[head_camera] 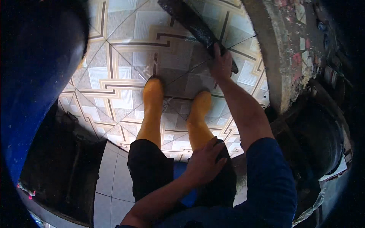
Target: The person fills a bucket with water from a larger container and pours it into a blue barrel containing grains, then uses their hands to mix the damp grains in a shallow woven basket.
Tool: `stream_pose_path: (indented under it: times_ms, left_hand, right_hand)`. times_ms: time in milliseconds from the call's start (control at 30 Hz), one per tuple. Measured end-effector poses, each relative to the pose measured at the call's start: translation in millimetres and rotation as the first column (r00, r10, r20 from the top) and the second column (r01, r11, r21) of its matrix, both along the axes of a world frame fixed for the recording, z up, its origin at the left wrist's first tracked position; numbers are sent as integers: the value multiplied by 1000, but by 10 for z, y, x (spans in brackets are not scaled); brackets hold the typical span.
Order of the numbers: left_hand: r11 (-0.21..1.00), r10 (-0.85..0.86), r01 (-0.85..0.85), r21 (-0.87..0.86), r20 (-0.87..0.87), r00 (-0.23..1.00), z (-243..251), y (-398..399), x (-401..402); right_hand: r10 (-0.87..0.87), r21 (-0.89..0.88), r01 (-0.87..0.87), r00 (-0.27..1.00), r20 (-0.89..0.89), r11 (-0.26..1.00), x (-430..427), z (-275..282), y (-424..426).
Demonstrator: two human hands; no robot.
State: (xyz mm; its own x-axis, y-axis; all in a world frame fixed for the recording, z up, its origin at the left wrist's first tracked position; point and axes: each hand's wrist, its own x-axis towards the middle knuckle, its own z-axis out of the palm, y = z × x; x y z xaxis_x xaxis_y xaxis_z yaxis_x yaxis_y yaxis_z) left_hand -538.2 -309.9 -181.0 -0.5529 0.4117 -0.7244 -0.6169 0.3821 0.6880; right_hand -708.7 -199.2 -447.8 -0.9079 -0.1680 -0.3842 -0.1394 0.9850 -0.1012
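A long, flat, dark piece with a wet sheen (196,27) lies slantwise over the patterned tile floor (119,59); its material is unclear. My right hand (222,62) grips it near its lower right end, fingers over its edge. My left hand (206,162) rests on my right knee, fingers spread and holding nothing. I wear yellow rubber boots (154,97), both standing on the tiles, and dark trousers (148,171).
A large blue container (37,94) fills the left side. To the right runs a curved, worn ledge (273,57) with litter beside it. Below that stands a dark round tub (313,136). A dark recess (62,162) and pale tiles (111,176) lie at lower left.
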Motion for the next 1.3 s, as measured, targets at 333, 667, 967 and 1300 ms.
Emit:
stream_pose_path:
  times_ms: [333, 667, 967, 1300]
  left_hand:
    - [999, -13, 11, 43, 47, 999, -31, -169, -111]
    - [999, 2, -4, 42, 50, 999, -82, -192, -160]
    - [1000, 23, -22, 17, -32, 999, -96, -104, -68]
    - [998, 47, -46, 36, -14, 999, -98, -141, -131]
  right_hand:
    - [-21, 25, 19, 995, 99, 1000, -353, -174, -10]
    - [235, -245, -117, 810, 537, 962, -493, 215, -13]
    - [373, 5, -383, 902, 218, 924, -303, 49, -90]
    - [513, 120, -512, 858, 29, 850, -1008, 96, -509]
